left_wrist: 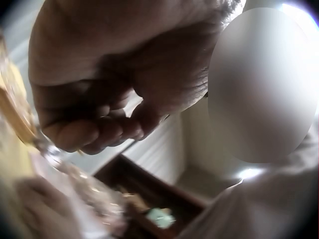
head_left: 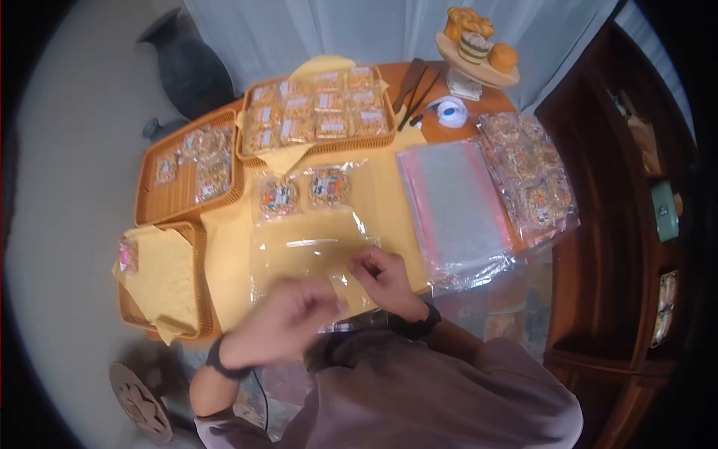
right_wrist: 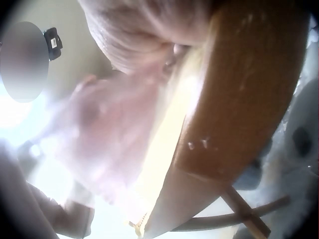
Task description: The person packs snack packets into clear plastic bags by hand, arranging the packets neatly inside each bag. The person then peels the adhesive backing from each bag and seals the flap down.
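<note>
A large clear plastic bag (head_left: pixel 314 247) lies flat on the yellow cloth in front of the person. Two wrapped snack packets, one on the left (head_left: pixel 278 196) and one on the right (head_left: pixel 329 187), lie at its far end. Blurred by motion, the left hand (head_left: pixel 288 318) is over the bag's near left part. Its fingers (left_wrist: pixel 75 135) bend loosely toward the thumb, with nothing visible between them. The right hand (head_left: pixel 383 280) is at the bag's near right side, fingers curled inward; I cannot tell whether it pinches the plastic.
A wicker tray (head_left: pixel 318 150) full of labelled packets stands at the back. Another tray (head_left: pixel 149 198) with several packets and a cloth-lined basket (head_left: pixel 198 277) are at left. Stacked clear bags (head_left: pixel 456 202), bagged packets (head_left: pixel 527 168), a tape roll (head_left: pixel 452 112) and a cake stand (head_left: pixel 475 69) are at right.
</note>
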Tool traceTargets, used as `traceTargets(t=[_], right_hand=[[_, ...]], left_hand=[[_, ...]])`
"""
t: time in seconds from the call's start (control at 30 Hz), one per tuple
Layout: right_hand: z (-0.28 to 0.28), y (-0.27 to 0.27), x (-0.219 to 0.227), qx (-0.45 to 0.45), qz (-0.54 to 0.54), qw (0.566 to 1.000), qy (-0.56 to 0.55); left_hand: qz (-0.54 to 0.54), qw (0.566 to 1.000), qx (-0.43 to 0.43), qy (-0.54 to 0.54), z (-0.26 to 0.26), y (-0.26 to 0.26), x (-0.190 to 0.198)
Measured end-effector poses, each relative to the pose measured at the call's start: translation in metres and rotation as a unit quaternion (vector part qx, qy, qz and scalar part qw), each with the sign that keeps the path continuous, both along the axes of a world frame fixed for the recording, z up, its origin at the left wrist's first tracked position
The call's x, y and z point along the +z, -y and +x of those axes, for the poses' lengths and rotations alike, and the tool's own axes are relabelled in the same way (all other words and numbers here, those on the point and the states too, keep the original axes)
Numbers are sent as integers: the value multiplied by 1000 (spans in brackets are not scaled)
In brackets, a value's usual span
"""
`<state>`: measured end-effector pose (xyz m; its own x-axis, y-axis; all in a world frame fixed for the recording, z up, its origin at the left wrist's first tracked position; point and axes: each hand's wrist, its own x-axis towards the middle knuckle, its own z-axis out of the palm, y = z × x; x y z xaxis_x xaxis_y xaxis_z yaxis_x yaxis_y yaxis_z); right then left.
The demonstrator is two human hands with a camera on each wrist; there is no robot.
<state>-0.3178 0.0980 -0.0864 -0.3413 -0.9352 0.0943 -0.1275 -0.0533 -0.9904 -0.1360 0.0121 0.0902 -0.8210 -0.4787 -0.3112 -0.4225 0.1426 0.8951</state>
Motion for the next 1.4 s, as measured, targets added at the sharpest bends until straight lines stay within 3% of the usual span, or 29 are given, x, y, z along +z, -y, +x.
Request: traceTargets(t=[0.07,0.2,0.3,0.43,0.53,0.6,0.67,0.77,0.97,1.0,1.13,1.2,1.23,1.3,1.4], right_hand=[[0,0,-4,11,-31,999,26],[-1,0,-2,8,-37,999,29],[-3,-1,-4,11,-22,998,57],[-2,0,-4,15,-31,997,75],[0,0,-1,12,-32,996,88],[-1,-1,-2,9,-31,995,93],[-3,-1,-6,22,-30,996,75],[-4,-3,-2,31,-14,997,69],[-5,-2,-10,37,-22,998,52],[-6,-1,-10,43,-26,997,50],[-6,-4,-8,53,-13,996,69],[-4,-4,-7,73,-16,994,81],[-6,-4,-8,58,-17,995,84],[-4,-4,-12,27,-45,993,101],[-6,-6,-11,28,-51,989,135]], left_hand=[[-127,985,114,-27,-2,35,-35],[-327,919,218,24,20,112,-71],[-396,866,305,17,41,155,-82],[-352,864,359,25,49,166,-73],[-268,934,235,40,24,147,-73],[-237,951,194,41,-3,129,-77],[-398,908,112,68,-24,119,-87],[-446,886,82,96,-47,115,-96],[-480,874,62,50,-56,100,-96],[-483,871,68,51,-52,102,-93],[-607,768,177,103,-19,120,-84],[-607,713,310,167,26,169,-82],[-606,707,319,173,39,183,-84],[-468,746,401,252,55,203,-91],[-368,773,430,288,54,213,-108]])
